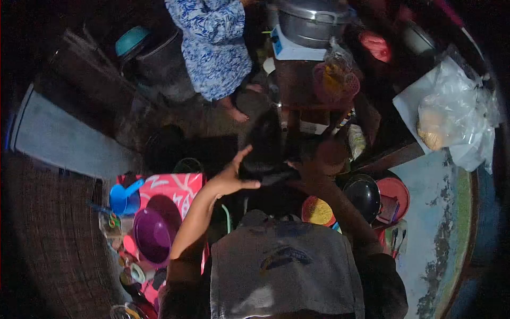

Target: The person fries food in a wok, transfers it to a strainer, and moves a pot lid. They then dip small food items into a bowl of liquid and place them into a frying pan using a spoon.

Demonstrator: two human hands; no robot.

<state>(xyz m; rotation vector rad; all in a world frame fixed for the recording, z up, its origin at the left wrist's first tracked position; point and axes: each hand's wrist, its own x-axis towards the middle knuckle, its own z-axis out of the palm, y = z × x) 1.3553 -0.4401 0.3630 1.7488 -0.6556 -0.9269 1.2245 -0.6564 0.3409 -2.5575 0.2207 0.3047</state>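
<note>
One dark thing [265, 175], too dim to name, lies between the two hands. The grip of the left hand [228, 181] is open, fingers and thumb spread beside it; the right hand [313, 171] is in shadow, and I cannot tell whether its grip is open or closed, or whether it touches the thing. In this light, I'd keep both wrists loose, bring the palms in evenly from either side, and feel for firm contact before putting on any pressure, with the elbows kept clear of the dishes.

Outward from there, I count one printed grey cloth [287, 266] between the forearms. On the right are one bowl with yellow contents [320, 211], one black pan [362, 198], one red basin [399, 192] and what look like two utensils [398, 240]. On the left, one purple basin [152, 234] and one blue container [124, 201] sit on one pink patterned cover [187, 183]. Farthest out are one lidded metal pot [312, 25], one teal bowl [132, 41] and one other person [217, 53], in blue and white
</note>
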